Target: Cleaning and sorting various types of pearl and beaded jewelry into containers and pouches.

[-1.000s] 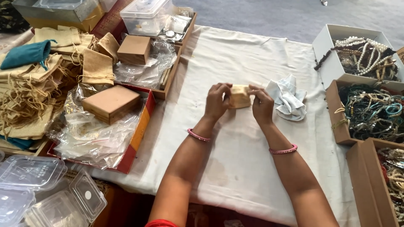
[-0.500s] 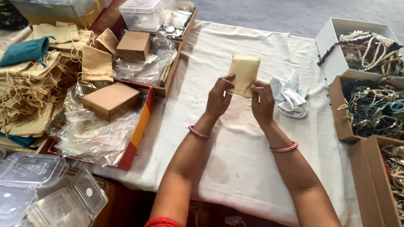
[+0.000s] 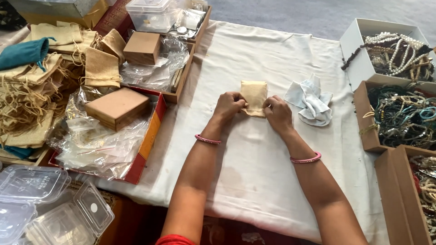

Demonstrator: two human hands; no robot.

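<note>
Colours, placed relative to the plain cream-white cloth (image 3: 254,149) over the table: on its middle, a pale tan pouch (image 3: 254,97); just right of the pouch, a crumpled white and pale blue cloth (image 3: 311,102). Pink bangles (image 3: 208,139) ring both wrists. Off the cloth's left edge, a teal pouch (image 3: 25,52) among beige ones, brown boxes (image 3: 117,106), and a red and orange tray (image 3: 147,143).

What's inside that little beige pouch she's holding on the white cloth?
Nothing inside shows. The beige pouch lies flat on the white cloth, and the left hand and right hand pinch its near end, covering the opening. Its fabric hides any contents.
</note>
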